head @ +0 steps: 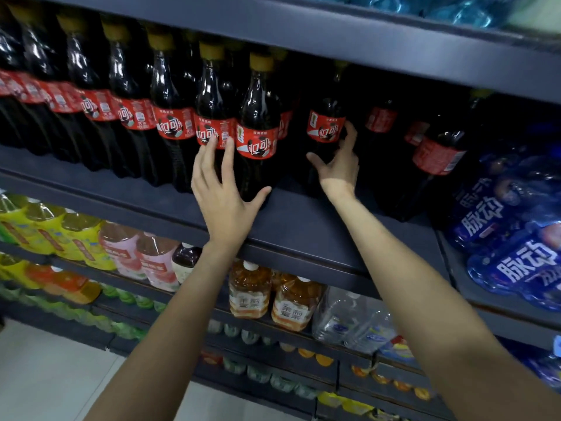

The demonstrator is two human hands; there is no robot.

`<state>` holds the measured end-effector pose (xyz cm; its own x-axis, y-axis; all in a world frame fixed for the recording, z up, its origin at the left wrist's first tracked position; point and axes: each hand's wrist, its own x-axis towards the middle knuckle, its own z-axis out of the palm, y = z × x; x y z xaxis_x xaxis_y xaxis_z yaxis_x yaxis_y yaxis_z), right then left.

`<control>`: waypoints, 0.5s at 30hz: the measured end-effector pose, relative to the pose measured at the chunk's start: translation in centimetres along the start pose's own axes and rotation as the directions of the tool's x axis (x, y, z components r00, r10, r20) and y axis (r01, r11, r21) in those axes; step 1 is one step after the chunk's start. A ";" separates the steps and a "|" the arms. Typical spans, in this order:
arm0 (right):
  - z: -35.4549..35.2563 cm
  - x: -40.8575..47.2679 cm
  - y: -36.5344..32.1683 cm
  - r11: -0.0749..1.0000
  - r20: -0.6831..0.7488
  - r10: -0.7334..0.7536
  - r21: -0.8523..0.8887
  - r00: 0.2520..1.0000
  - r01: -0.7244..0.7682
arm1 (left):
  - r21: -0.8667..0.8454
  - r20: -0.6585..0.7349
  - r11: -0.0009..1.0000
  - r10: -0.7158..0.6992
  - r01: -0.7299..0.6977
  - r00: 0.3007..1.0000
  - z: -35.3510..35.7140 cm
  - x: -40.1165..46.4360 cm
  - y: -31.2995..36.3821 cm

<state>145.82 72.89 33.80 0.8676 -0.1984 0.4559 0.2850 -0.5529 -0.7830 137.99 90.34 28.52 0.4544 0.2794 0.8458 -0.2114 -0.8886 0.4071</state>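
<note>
Fronting cola row at centre | left hand (224, 192) flat, open, front bottles (256, 117) steadied | set-back bottle (325, 117) cupped by right hand (337, 167), likely for pulling to shelf (303, 229) edge

The lower shelf (291, 337) holds yellow bottles (45, 229) at its left end, with pink bottles (136, 256) just beside them. Near its middle stand two amber jugs (273, 296) with white caps, and clear water bottles (349, 317) stand beside those. Blue bottles (501, 232) crowd the right-hand shelf (485, 314).
</note>
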 end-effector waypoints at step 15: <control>5.0 6.5 0.8 0.982 -0.028 -0.029 -0.190 0.999 0.024 | 0.002 -0.023 0.995 0.095 -0.095 0.995 1.0 0.2 -1.8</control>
<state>153.72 75.24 34.02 0.8471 -0.2046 0.4904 0.2230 -0.7008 -0.6776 139.35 91.63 27.63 0.4117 0.2018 0.8887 -0.2521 -0.9119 0.3239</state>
